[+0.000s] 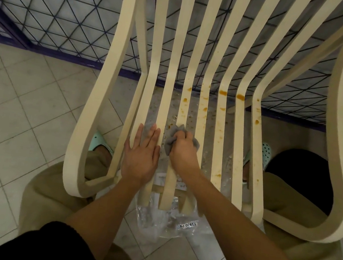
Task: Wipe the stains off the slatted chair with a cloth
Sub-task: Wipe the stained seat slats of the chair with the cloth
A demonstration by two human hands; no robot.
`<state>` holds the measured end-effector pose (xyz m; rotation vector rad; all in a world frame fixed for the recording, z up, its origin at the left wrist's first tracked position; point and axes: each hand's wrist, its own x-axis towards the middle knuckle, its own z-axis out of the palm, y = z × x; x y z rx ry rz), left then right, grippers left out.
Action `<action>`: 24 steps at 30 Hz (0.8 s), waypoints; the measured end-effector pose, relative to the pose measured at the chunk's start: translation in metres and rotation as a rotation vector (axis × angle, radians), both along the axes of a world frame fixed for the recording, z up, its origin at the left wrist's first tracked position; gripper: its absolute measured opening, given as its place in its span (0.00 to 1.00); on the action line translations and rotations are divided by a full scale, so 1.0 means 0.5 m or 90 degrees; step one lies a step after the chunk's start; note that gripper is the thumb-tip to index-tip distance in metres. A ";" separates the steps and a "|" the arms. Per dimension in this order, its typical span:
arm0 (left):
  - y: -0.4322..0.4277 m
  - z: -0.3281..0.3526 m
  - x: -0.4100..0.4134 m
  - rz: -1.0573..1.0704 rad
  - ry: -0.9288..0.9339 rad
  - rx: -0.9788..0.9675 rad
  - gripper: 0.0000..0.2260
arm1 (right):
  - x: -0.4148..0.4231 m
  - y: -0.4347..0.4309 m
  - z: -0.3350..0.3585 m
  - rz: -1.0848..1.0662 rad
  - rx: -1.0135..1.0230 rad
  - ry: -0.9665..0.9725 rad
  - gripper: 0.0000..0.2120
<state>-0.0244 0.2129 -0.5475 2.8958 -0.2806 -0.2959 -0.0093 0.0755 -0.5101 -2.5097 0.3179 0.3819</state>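
Grey cloth (172, 140) bunched under right hand's (182, 150) curled fingers (181, 136), on slat.

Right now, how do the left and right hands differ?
Left hand lies flat with straight fingers; right hand is curled. Left hand holds nothing; right hand grips the grey cloth. Left hand rests on unstained slats; right hand sits nearer the orange stains. Both rest on the chair seat.

Dim, warm, even indoor light; soft shadows; wide-angle bowing at the edges; fairly sharp focus
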 end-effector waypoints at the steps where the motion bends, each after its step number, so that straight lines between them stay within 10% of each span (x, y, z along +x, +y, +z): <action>1: 0.000 0.000 0.000 -0.001 -0.001 -0.005 0.24 | 0.009 -0.002 -0.003 -0.003 0.000 -0.001 0.14; 24: 0.001 0.005 -0.001 0.011 0.010 -0.027 0.25 | 0.012 0.000 -0.011 -0.019 -0.013 -0.016 0.13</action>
